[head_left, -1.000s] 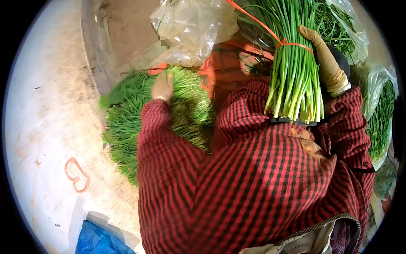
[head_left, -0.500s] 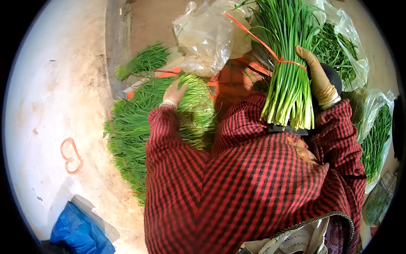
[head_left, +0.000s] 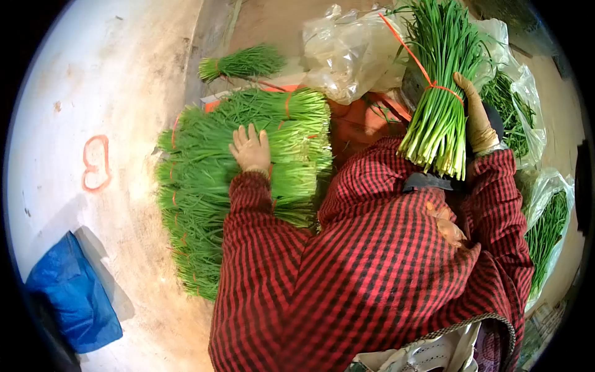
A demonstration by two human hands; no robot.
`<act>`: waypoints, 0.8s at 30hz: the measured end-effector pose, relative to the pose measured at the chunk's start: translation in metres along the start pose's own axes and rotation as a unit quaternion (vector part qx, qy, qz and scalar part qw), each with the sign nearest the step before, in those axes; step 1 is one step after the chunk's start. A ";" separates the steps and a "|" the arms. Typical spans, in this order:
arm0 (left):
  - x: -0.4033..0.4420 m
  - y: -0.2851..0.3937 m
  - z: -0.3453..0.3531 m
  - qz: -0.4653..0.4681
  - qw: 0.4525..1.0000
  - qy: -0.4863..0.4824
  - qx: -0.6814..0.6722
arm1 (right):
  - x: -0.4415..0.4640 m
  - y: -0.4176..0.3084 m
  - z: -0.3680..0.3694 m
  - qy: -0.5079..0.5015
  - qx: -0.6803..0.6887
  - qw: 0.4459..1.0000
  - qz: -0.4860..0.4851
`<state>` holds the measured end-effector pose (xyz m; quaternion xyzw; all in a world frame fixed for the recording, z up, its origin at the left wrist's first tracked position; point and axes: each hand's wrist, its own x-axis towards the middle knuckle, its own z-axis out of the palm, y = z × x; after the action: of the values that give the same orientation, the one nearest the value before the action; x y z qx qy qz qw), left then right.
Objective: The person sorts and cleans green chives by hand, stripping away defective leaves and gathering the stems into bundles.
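Note:
My left hand (head_left: pixel 251 150), in a pale glove, lies with its fingers spread on a broad pile of green chive bundles (head_left: pixel 201 192). Orange-red ties show around several of these bundles, and their pale cut ends point right. On the right, my right hand (head_left: pixel 476 118), in a tan glove, is wrapped around the side of a large chive bundle (head_left: pixel 434 127). That bundle stands upright with its pale ends down. An orange-red tie (head_left: pixel 447 88) circles it, with one long tail sticking out to the upper left. Most of my right fingers are hidden behind the stalks.
A small tied chive bundle (head_left: pixel 242 63) lies above the pile. Clear plastic bags (head_left: pixel 350 53) are crumpled at the top. More loose chives sit in open plastic bags (head_left: pixel 551 235) along the right. A blue bag (head_left: pixel 77 294) stands lower left on the pale floor, near a red drawn mark (head_left: pixel 96 163).
My left hand has moved from the pile's upper right part towards its middle, its fingers now spread. My right hand keeps its hold on the chive bundle. The view has turned a little.

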<state>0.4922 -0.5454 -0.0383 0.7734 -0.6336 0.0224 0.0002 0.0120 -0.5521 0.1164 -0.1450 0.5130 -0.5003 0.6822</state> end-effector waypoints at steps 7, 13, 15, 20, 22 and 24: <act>0.004 0.013 -0.014 -0.024 0.998 -0.047 0.025 | -0.018 -0.012 0.032 0.001 -0.009 0.999 -0.048; 0.002 0.005 -0.014 -0.012 1.000 -0.014 0.018 | -0.014 -0.034 0.033 0.034 0.032 0.997 -0.067; 0.001 0.007 -0.017 -0.013 1.000 -0.016 0.004 | -0.001 -0.048 0.014 0.073 0.015 0.991 -0.114; 0.003 0.009 -0.022 -0.011 0.999 -0.041 0.003 | 0.026 -0.089 -0.008 0.102 0.006 0.989 -0.105; 0.004 0.004 -0.020 0.008 1.000 -0.023 -0.002 | 0.035 -0.097 -0.007 0.093 -0.002 0.989 -0.115; 0.005 0.005 -0.025 -0.006 1.000 -0.023 -0.007 | 0.048 -0.103 -0.016 0.050 -0.008 0.992 -0.113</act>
<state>0.4877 -0.5500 -0.0129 0.7775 -0.6288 0.0004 -0.0092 -0.0584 -0.6339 0.1562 -0.1825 0.5311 -0.5768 0.5932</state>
